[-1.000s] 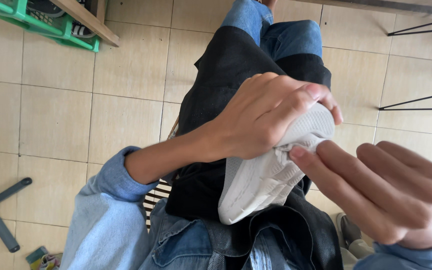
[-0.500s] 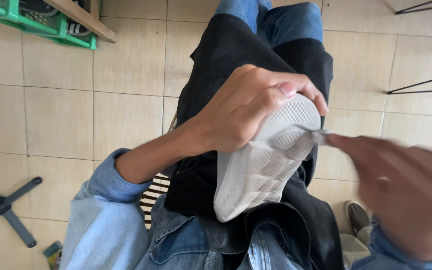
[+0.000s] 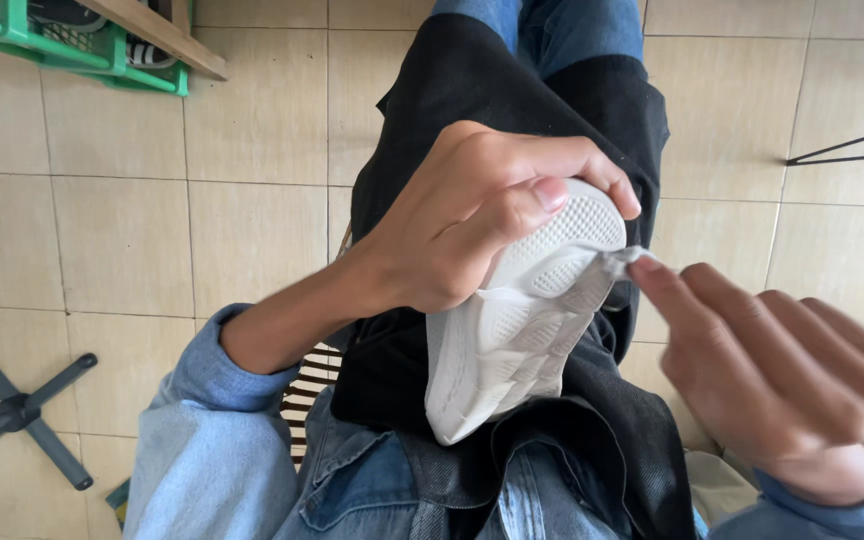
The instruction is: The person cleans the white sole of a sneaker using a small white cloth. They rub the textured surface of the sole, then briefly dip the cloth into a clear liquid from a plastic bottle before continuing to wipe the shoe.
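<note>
**One white shoe, two hands, a scrap of cloth at the toe**

Compared with half a second ago, the right hand (image 3: 782, 370) is sharp again rather than a blur, and it sits a little farther from the sole, its fingers loosely curled with the fingertips pinching a small white scrap of cloth (image 3: 624, 262) against the edge of the shoe. A second ago that hand lay lower, against the side of the sole. The left hand (image 3: 472, 225) keeps its place: it is wrapped over the toe end of the white shoe (image 3: 512, 340), thumb pressed on the patterned sole, fingers closed round the far side.

The shoe lies sole up on the person's lap, over a black apron (image 3: 552, 110) and blue jeans (image 3: 592, 25), toe pointing away from the body.

Counting: one shoe in the hands, one cloth scrap, two hands in denim sleeves. On the tiled floor (image 3: 122, 250) stand one green crate (image 3: 12, 25) at the top left and one grey star-shaped chair base (image 3: 17, 410) at the left.
</note>
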